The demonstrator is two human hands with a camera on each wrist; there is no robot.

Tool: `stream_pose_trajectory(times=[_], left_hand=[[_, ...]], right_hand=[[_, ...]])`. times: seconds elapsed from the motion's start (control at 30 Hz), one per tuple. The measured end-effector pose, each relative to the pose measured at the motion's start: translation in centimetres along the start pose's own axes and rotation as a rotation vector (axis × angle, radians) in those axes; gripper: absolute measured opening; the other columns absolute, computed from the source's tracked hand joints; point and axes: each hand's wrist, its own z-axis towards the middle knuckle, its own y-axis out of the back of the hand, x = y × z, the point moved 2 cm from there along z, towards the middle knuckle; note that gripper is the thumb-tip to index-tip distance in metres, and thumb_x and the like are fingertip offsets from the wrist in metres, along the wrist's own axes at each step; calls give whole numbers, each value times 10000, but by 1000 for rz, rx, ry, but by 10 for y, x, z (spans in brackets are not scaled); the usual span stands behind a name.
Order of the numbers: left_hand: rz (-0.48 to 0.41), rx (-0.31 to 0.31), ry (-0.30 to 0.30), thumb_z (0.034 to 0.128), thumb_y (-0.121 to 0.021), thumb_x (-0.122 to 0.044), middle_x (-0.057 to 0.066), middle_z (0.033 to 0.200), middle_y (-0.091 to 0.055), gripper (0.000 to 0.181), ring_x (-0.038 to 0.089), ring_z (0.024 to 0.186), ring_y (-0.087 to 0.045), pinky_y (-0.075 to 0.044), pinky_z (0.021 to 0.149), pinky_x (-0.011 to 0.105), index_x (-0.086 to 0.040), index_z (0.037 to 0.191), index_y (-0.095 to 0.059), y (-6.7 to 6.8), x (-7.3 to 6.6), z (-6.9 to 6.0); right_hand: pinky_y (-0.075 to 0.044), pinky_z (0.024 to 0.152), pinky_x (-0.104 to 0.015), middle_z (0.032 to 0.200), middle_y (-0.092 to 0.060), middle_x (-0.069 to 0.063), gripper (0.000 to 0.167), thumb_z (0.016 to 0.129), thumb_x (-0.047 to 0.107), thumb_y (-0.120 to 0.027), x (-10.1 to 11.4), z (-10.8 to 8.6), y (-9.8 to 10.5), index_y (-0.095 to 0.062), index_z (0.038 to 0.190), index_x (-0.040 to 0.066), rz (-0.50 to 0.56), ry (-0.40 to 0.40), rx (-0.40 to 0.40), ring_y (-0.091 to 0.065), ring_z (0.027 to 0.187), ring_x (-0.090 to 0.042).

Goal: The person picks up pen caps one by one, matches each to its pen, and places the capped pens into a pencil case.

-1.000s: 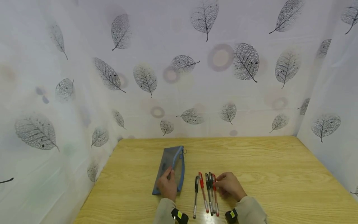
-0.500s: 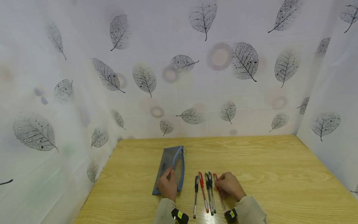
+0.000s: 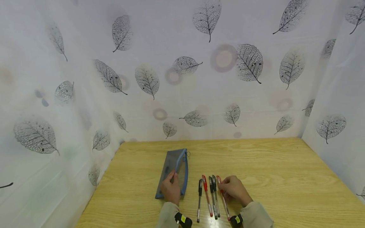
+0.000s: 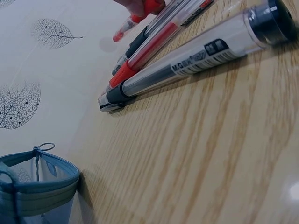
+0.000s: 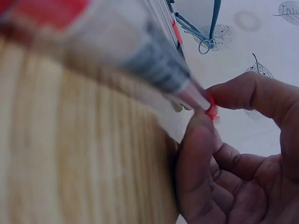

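On the table, my left hand (image 3: 171, 189) pinches the edge of a blue mesh zip pouch (image 3: 166, 167), whose mouth gapes in the left wrist view. My right hand (image 3: 235, 190) pinches a red gel pen (image 3: 224, 202) between thumb and fingertips near its red grip; the right wrist view shows this pen (image 5: 154, 60) close up. Left of it lie two black pens (image 3: 212, 193), side by side. Farther left are another red pen (image 3: 207, 196) and a black pen (image 3: 199, 199), roughly parallel with small gaps between them.
The wood-grain table (image 3: 279, 177) extends to both sides. Behind it and at its sides hangs a pale leaf-printed curtain (image 3: 199, 91). Black wrist cameras (image 3: 183, 219) are strapped over the light sleeves.
The right hand has taken hold of the rightmost red pen and drawn it slightly right, away from the black pens, its lower end swinging right. My left hand and the pouch stay put.
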Motion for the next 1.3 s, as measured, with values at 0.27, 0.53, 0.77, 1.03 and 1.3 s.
stream_pose_trajectory(times=[0.27,0.53,0.77,1.03,1.3], left_hand=[[-6,-6,-33,906,-630,-8,195,1128,-672,224,377,1116,-605,-478,934,524,46,1114,-695,0,1,-1],[-12,4,-41,917,-624,-21,201,1132,-669,223,381,1118,-602,-476,936,526,48,1118,-693,1,0,-3],[-1,0,-25,912,-624,-17,193,1131,-672,226,372,1116,-607,-477,937,520,48,1118,-692,1,1,-1],[-13,-4,-16,910,-631,-31,180,1137,-674,235,351,1098,-622,-504,906,494,39,1127,-692,1,1,-1],[-7,-1,-32,915,-624,-22,194,1129,-674,223,366,1089,-622,-506,895,504,44,1116,-695,2,0,-2]], right_hand=[[-556,484,-356,737,-651,-97,198,858,47,-624,-3,0,3,-537,985,-78,141,3,49,-625,523,-199],[-570,532,-378,831,-671,-123,426,867,51,-611,-10,1,7,-459,1217,-140,212,-10,111,-646,590,-216],[-583,575,-397,864,-668,-130,462,881,29,-593,-11,0,10,-403,1268,-137,289,12,175,-679,641,-242],[-588,637,-426,902,-666,-134,503,926,56,-578,-5,2,12,-351,1337,-126,367,62,196,-682,705,-254],[-587,648,-431,953,-634,-209,531,929,56,-607,13,11,3,-345,1357,-118,393,142,194,-654,726,-235]])
